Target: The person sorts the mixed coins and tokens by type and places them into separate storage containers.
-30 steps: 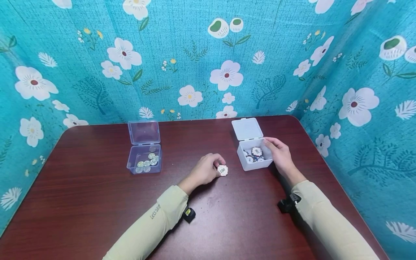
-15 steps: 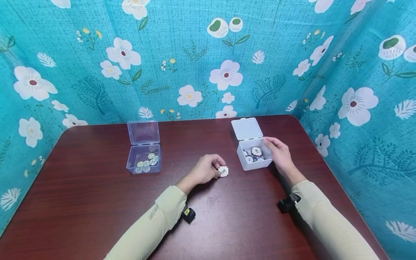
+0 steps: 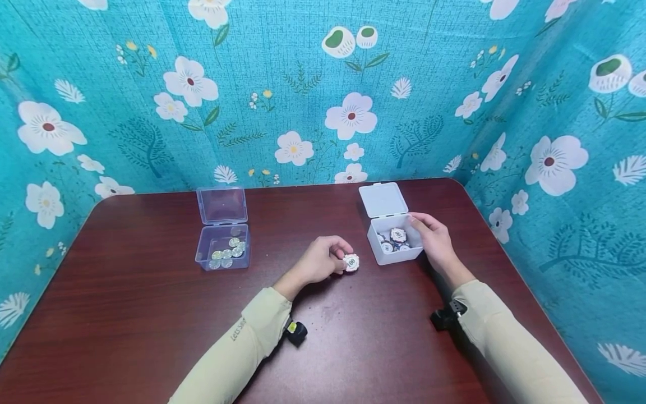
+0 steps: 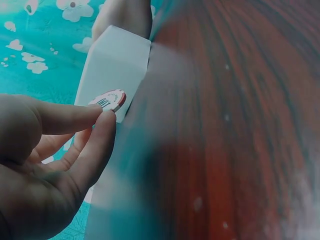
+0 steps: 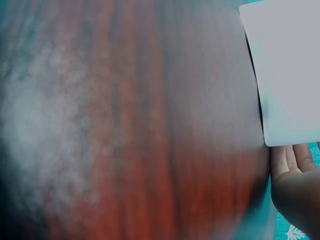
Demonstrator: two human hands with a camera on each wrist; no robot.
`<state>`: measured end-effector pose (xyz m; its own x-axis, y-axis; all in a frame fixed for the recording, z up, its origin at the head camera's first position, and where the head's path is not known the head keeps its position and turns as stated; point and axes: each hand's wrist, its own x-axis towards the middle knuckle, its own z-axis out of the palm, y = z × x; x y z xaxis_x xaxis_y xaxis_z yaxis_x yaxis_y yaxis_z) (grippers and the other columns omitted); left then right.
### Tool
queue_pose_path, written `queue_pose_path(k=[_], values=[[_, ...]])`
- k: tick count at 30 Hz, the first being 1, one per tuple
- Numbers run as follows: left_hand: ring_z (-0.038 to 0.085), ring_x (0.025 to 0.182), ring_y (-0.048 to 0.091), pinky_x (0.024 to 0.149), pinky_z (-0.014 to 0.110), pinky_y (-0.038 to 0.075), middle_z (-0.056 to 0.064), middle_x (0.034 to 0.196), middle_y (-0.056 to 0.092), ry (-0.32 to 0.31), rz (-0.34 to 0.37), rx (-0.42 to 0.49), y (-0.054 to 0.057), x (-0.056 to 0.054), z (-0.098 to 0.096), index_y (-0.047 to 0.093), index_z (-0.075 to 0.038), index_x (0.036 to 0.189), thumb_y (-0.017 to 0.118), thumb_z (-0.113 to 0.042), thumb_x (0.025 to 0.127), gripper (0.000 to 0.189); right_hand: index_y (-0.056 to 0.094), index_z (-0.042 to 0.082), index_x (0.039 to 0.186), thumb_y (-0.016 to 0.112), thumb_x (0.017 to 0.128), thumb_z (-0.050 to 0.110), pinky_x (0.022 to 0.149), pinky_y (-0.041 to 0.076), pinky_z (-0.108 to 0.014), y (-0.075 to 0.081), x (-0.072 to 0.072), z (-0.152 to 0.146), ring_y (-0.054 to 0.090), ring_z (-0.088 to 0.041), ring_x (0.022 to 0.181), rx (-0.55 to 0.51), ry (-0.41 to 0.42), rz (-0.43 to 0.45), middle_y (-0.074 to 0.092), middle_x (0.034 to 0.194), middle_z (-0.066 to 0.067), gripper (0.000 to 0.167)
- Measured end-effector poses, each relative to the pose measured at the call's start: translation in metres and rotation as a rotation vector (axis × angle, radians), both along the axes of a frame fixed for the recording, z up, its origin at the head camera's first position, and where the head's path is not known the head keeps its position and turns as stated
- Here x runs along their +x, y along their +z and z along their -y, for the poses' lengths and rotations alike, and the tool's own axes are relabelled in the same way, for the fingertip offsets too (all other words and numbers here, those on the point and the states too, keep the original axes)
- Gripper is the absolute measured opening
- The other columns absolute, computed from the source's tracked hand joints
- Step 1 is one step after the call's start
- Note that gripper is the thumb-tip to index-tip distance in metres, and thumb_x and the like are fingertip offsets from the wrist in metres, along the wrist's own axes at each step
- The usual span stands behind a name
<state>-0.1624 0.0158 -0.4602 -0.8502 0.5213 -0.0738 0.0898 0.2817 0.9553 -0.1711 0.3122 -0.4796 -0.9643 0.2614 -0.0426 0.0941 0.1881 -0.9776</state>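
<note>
A white poker chip (image 3: pixel 351 262) marked 100 is pinched between the thumb and a finger of the left hand (image 3: pixel 319 261). In the left wrist view the chip (image 4: pixel 114 100) shows a red-and-white edge and is held tilted, with the white plastic box (image 4: pixel 112 65) behind it. This box (image 3: pixel 395 258) stands to the right of the chip, its lid open. Several poker chips (image 3: pixel 398 235) lie inside it. The right hand (image 3: pixel 438 244) grips the box's right wall, thumb at the rim and fingers outside, mostly hidden in the head view.
A clear bluish plastic box (image 3: pixel 222 264) with its lid open stands at the left and holds several silvery coins (image 3: pixel 226 254). Both boxes rest on a dark red-brown wooden table (image 3: pixel 131 303). A flowered turquoise curtain (image 3: pixel 242 95) hangs behind the table and along its right side.
Over the last second the left hand has carried the chip slightly to the right, nearer the white box, and the chip has turned in its fingers. The right hand has stayed on the box.
</note>
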Motion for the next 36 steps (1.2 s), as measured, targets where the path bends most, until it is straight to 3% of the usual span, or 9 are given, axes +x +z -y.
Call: queue_pose_path(k=[11,23,29,36], values=[[0.029,0.069,0.07,0.05,0.044,0.054,0.007,0.086,0.058,0.041,0.028,0.083,0.01,0.002,-0.013,0.069,-0.003,0.106,0.067,0.013,0.086,0.026,0.06,-0.002,0.133,0.064,0.1,0.034,0.093,0.04,-0.028,0.002,0.002,0.001,0.051,-0.012,0.11,-0.004,-0.005,0.018,0.063,0.121,-0.001,0.049],[0.02,0.065,0.068,0.061,0.057,0.057,0.007,0.084,0.057,0.044,0.0,0.192,0.024,0.002,-0.035,0.069,0.0,0.107,0.065,0.013,0.087,0.024,0.06,-0.001,0.134,0.063,0.101,0.034,0.095,0.039,-0.03,0.003,0.002,0.001,0.05,-0.012,0.112,0.009,-0.002,0.022,0.062,0.123,-0.001,0.049],[0.02,0.068,0.064,0.071,0.049,0.06,0.01,0.084,0.054,0.058,0.039,0.286,0.024,-0.001,-0.048,0.068,0.005,0.107,0.064,0.017,0.086,0.024,0.061,0.0,0.134,0.063,0.101,0.034,0.096,0.038,-0.029,0.004,0.002,0.001,0.05,-0.012,0.113,0.006,-0.007,0.019,0.064,0.121,0.002,0.047],[0.016,0.068,0.062,0.067,0.033,0.061,0.01,0.084,0.055,0.101,0.1,0.356,0.024,-0.004,-0.062,0.067,0.006,0.108,0.065,0.018,0.085,0.026,0.06,-0.002,0.134,0.063,0.1,0.033,0.095,0.038,-0.029,0.005,0.003,0.002,0.05,-0.012,0.112,-0.002,-0.003,0.004,0.064,0.119,0.002,0.048]])
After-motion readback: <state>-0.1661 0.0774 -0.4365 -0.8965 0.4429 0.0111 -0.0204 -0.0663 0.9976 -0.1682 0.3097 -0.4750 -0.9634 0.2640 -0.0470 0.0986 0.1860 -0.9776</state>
